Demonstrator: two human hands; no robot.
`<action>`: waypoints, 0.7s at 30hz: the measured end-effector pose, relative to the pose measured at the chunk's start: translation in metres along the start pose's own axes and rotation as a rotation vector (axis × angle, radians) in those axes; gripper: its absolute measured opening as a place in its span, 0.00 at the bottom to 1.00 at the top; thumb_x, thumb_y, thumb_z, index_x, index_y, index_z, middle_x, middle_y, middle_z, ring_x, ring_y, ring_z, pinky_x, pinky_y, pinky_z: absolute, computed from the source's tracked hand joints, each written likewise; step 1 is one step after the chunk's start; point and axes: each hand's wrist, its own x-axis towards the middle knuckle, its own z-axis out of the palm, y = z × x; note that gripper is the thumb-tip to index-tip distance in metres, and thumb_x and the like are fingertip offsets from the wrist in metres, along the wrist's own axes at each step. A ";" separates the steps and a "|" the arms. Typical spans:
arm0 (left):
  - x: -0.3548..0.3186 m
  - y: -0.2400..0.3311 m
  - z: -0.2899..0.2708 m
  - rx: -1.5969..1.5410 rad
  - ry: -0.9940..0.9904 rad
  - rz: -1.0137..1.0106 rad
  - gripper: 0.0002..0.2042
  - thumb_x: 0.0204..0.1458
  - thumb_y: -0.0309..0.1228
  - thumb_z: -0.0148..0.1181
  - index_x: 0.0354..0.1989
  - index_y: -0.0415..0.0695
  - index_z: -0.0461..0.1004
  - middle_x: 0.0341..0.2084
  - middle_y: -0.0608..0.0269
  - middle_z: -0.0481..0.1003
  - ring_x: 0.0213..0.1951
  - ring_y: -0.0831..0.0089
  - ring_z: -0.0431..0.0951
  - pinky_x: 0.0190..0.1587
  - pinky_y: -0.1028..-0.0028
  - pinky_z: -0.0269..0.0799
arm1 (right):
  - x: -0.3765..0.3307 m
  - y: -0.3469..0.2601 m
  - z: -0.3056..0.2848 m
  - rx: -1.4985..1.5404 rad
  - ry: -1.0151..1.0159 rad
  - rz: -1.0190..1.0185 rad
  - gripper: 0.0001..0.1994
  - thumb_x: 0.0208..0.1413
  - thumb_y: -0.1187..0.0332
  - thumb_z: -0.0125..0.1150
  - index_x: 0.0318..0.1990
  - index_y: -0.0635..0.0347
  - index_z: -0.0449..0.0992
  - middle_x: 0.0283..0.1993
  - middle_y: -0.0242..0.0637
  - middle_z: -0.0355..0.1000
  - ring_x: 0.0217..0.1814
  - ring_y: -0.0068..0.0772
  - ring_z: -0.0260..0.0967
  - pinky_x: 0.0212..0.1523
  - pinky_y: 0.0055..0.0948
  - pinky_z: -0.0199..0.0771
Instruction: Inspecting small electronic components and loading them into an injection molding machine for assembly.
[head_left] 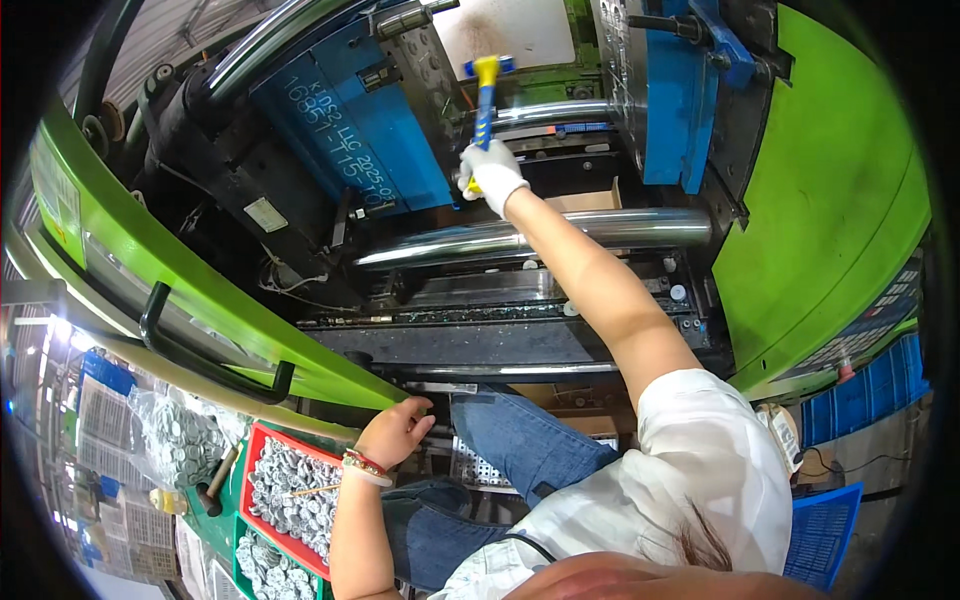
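My right hand (490, 178), in a white glove, reaches far into the open machine. It grips a hammer (486, 105) by its blue and yellow handle, the blue-ended head pointing up and away. The hammer is between the blue mold half on the left (345, 120) and the blue mold half on the right (670, 100). My bare left hand (395, 432), with bracelets at the wrist, is curled at the near end of the green machine door (330, 375). Part of its grip is hidden.
Polished steel bars (560, 235) cross the machine opening. A black handle (205, 355) juts from the door. At lower left, a red tray (262, 525) and a green tray (243, 577) hold small grey parts, beside another hammer (210, 497). Blue crates (865, 390) stand at right.
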 end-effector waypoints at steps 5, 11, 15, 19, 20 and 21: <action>-0.002 -0.003 -0.001 -0.012 -0.021 -0.020 0.14 0.57 0.33 0.58 0.49 0.39 0.72 0.31 0.52 0.79 0.33 0.63 0.81 0.38 0.69 0.74 | 0.023 -0.005 0.004 0.165 0.276 -0.213 0.08 0.57 0.73 0.48 0.27 0.66 0.64 0.18 0.41 0.66 0.13 0.36 0.69 0.11 0.32 0.69; -0.003 -0.002 -0.004 -0.084 0.005 -0.041 0.15 0.55 0.34 0.59 0.48 0.40 0.73 0.31 0.51 0.79 0.32 0.58 0.80 0.37 0.66 0.74 | 0.050 -0.018 0.016 0.085 -0.088 0.106 0.04 0.53 0.72 0.53 0.29 0.60 0.67 0.21 0.38 0.67 0.18 0.35 0.68 0.18 0.34 0.72; 0.001 0.001 -0.005 -0.020 -0.037 -0.025 0.14 0.57 0.32 0.58 0.49 0.39 0.72 0.32 0.52 0.79 0.34 0.62 0.81 0.39 0.68 0.75 | 0.053 -0.021 -0.020 -0.039 -0.196 0.018 0.05 0.51 0.74 0.55 0.26 0.62 0.66 0.19 0.40 0.66 0.16 0.35 0.66 0.15 0.33 0.65; 0.001 0.002 -0.002 -0.053 -0.006 -0.011 0.15 0.56 0.33 0.58 0.48 0.39 0.73 0.31 0.51 0.79 0.33 0.60 0.80 0.38 0.67 0.74 | 0.061 -0.033 -0.019 0.180 0.148 -0.103 0.05 0.53 0.74 0.51 0.28 0.62 0.63 0.19 0.38 0.63 0.14 0.33 0.64 0.12 0.33 0.64; 0.001 0.002 -0.002 -0.075 0.002 -0.012 0.15 0.55 0.34 0.59 0.48 0.40 0.73 0.30 0.51 0.79 0.32 0.59 0.80 0.37 0.66 0.74 | 0.062 -0.035 -0.011 0.256 0.219 -0.146 0.05 0.53 0.74 0.51 0.28 0.62 0.63 0.18 0.39 0.63 0.14 0.34 0.65 0.12 0.34 0.64; 0.000 0.001 -0.001 -0.064 0.008 -0.003 0.15 0.55 0.34 0.59 0.48 0.40 0.73 0.30 0.51 0.79 0.32 0.59 0.80 0.37 0.66 0.74 | 0.062 -0.034 -0.001 0.280 0.269 -0.113 0.04 0.53 0.75 0.50 0.29 0.62 0.63 0.18 0.39 0.62 0.14 0.34 0.65 0.12 0.34 0.64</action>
